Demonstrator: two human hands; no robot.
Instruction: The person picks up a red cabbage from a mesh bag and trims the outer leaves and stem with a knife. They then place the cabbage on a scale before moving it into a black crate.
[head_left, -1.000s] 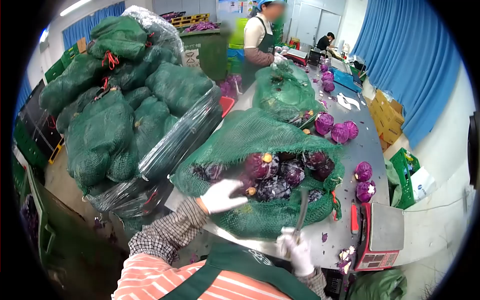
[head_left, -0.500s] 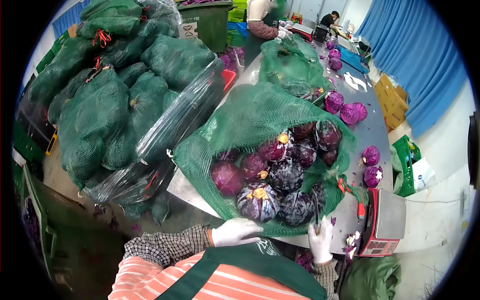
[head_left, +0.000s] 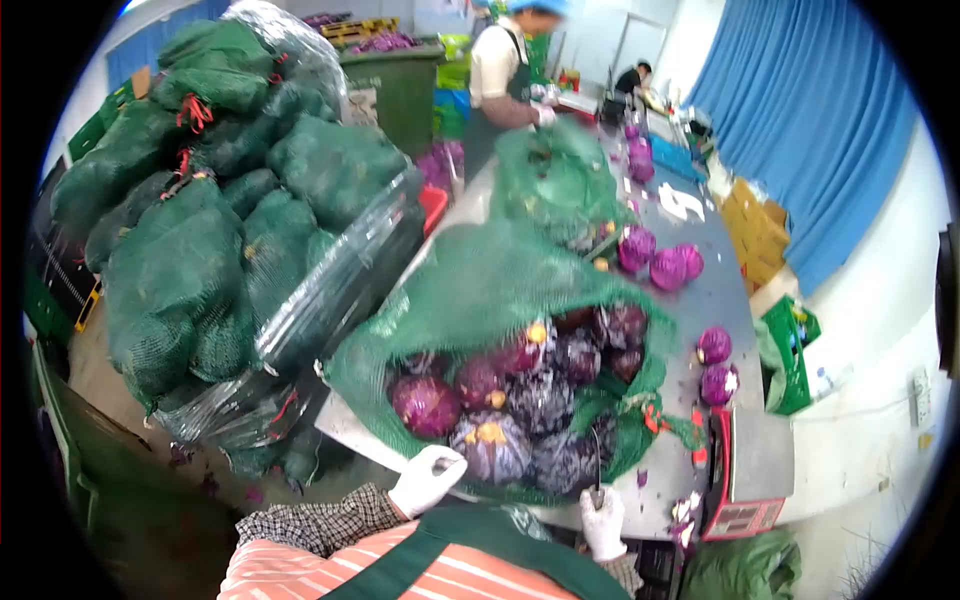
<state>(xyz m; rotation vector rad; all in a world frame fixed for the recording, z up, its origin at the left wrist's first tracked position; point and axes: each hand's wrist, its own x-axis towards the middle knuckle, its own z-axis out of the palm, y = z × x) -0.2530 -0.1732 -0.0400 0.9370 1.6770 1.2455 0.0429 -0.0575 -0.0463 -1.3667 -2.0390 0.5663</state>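
A green mesh bag [head_left: 460, 270] lies open on the metal table [head_left: 345, 428], with several dark purple cabbages [head_left: 541, 400] inside. My left hand [head_left: 428, 480], white-gloved, is at the bag's lower left edge beside a cabbage with a pale stem [head_left: 490, 447]; its fingers are curled, and what they hold, if anything, is hidden. My right hand [head_left: 602, 520], also gloved, is closed on a thin dark tool, likely a knife [head_left: 599, 462], which points up against the cabbages at the bag's lower right.
Loose cabbages [head_left: 668, 269] lie on the table's right side, near a red scale [head_left: 742, 485]. Filled green bags [head_left: 180, 290] are piled at the left. A co-worker [head_left: 500, 75] stands beyond the table; another person [head_left: 633, 78] sits farther back.
The view has shifted, showing more of the co-worker. My left hand has lifted from lying flat and its fingers have curled. My right hand keeps hold of the thin tool.
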